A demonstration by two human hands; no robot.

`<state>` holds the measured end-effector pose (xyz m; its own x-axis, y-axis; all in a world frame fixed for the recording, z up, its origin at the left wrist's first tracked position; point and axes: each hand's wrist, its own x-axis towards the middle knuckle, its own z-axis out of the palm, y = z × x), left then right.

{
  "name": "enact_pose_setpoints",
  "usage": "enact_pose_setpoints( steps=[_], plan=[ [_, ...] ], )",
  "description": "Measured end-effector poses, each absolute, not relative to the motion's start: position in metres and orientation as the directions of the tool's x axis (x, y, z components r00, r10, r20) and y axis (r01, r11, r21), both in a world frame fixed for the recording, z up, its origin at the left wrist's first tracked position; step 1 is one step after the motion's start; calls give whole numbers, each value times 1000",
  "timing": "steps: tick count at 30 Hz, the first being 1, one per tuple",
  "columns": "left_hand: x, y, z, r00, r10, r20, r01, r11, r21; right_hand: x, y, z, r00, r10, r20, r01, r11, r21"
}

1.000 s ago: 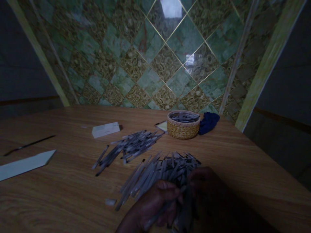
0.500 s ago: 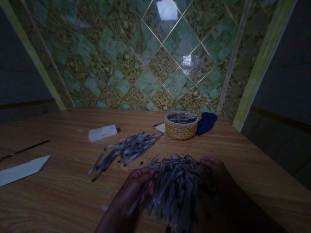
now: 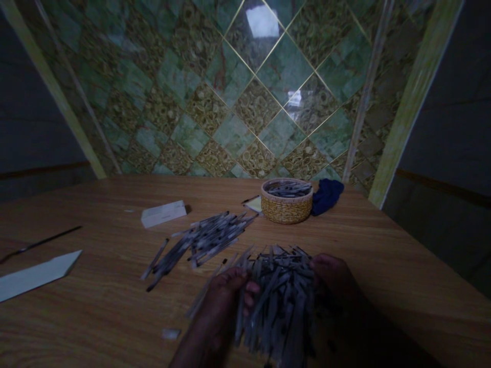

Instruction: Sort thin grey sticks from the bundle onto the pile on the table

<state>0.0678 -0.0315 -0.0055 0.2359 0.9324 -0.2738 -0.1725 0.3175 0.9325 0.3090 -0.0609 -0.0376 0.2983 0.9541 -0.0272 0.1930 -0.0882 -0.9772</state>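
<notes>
A thick heap of thin grey sticks with dark ends lies between my two hands near the front of the table; their exact kind is too dim to tell. At the heap's left edge, my left hand has its fingers curled round a few of the sticks. My right hand is against the heap's right edge, fingers bent and closed; deep shadow hides what they hold, if anything. Beyond my left hand lies a second, looser pile of the same sticks.
A round woven basket filled with similar sticks stands at the back, beside a dark blue cloth. A white box lies back left. Farther left are a pale flat strip and a thin dark rod. A tiled wall closes off the back.
Both hands have drawn slightly closer together around the heap. A stick that was under my left hand now lies on the table behind it. The view has tilted up a little.
</notes>
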Motion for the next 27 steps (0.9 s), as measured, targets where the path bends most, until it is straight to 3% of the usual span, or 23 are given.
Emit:
enact_pose_setpoints(
  steps=[16,21,27],
  plan=[
    [90,-57,-2,178,954,-240,-275,282,919,309,-61,-52,214,974,68,444,-35,-895],
    [97,-69,0,296,944,-144,-392,258,883,308,-62,-55,169,983,78,458,-8,-889],
    [94,-67,-10,234,957,-172,-404,256,878,303,-65,-62,110,988,109,498,40,-866]
  ],
)
